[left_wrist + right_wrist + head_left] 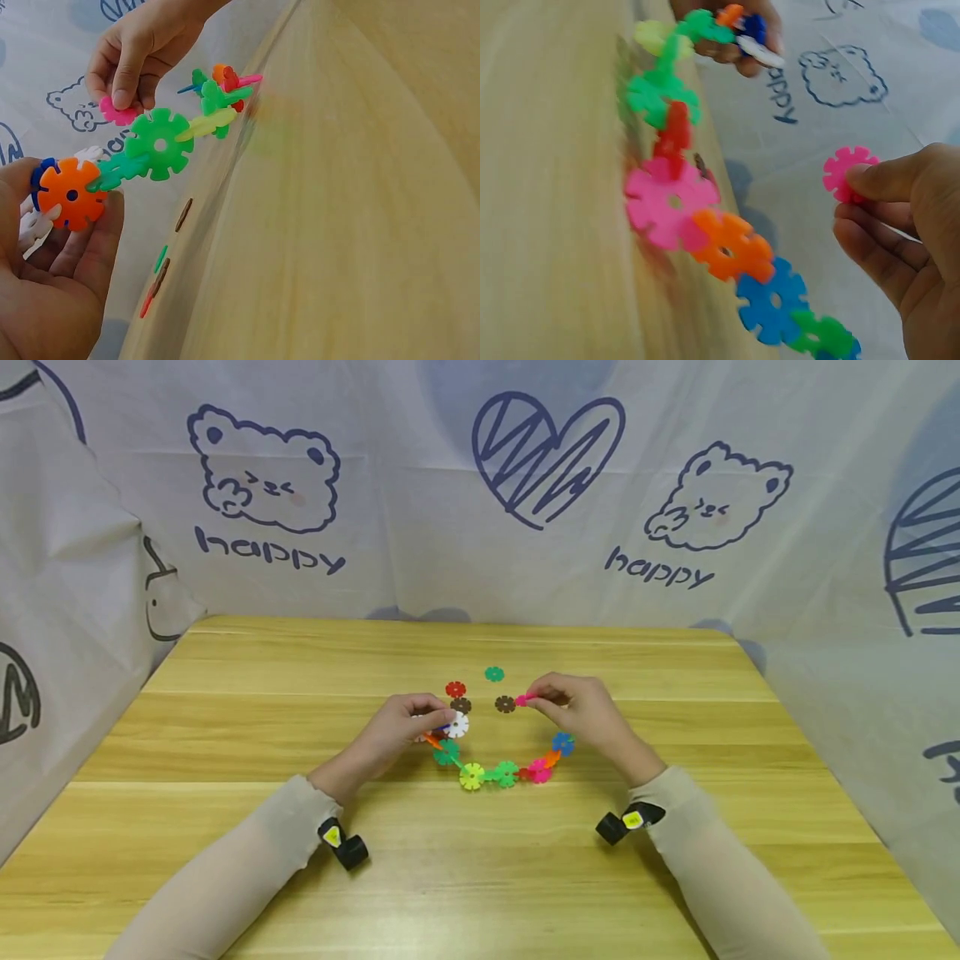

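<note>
A chain of notched plastic snowflake discs in several colours hangs in a curve above the wooden table. My left hand grips its left end, where a white disc, a blue one and an orange disc sit together. From there the chain runs through green and yellow to a pink disc, an orange disc, a blue disc and a green piece at the right. Between thumb and fingertips my right hand pinches a separate pink snowflake disc, apart from the chain.
Beyond the chain, loose discs lie on the table: a red one, a brown one, another brown one and a green one. A white cloth with drawings hangs behind the table and at its sides.
</note>
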`<action>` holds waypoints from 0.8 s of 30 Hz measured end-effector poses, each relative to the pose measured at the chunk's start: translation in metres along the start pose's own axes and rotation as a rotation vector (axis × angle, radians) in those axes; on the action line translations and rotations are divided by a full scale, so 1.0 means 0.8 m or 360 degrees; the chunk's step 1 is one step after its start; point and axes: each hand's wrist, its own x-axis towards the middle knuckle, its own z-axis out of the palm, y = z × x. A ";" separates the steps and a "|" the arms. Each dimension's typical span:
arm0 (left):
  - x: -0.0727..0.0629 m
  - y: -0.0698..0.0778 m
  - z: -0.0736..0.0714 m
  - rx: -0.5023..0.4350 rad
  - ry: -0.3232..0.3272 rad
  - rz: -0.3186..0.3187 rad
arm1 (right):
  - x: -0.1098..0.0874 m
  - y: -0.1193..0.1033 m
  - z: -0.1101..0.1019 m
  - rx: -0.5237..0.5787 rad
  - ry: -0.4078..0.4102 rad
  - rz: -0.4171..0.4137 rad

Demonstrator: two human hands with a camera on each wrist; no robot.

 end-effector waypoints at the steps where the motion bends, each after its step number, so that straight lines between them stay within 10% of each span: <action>1: 0.000 0.000 0.000 -0.0003 -0.0003 -0.0002 | 0.000 -0.003 0.003 -0.0012 -0.0008 -0.0026; 24: -0.007 0.015 0.010 0.0032 0.0016 -0.0028 | -0.004 -0.031 0.052 -0.0162 0.0080 -0.0498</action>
